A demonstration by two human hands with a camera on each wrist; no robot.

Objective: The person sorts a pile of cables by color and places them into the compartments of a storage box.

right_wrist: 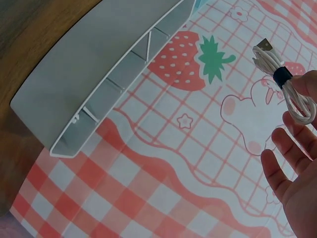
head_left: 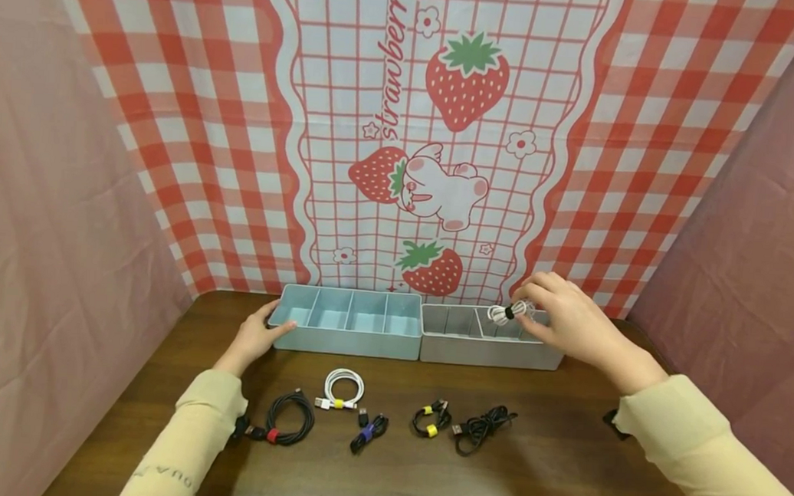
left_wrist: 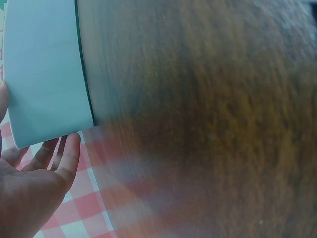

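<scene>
In the head view my right hand (head_left: pixel 561 317) pinches a coiled white USB cable (head_left: pixel 505 313) with a dark tie, over the grey compartment box (head_left: pixel 489 353). The right wrist view shows the cable's metal plug (right_wrist: pixel 266 44) pointing away from thumb and fingers, and the hand's other fingers spread loosely. My left hand (head_left: pixel 256 336) grips the left end of the light blue compartment box (head_left: pixel 352 343), thumb over the front rim. In the left wrist view its fingers (left_wrist: pixel 71 153) lie along the box's end wall. The blue compartments look bare inside.
On the brown table (head_left: pixel 415 480) lie a black cable with a red tie (head_left: pixel 290 419), a white cable (head_left: pixel 344 388), a small cable with a purple tie (head_left: pixel 370 433), a black cable with yellow ties (head_left: pixel 432 419) and another black cable (head_left: pixel 483 429). A strawberry-print cloth (head_left: pixel 440 128) hangs behind the boxes.
</scene>
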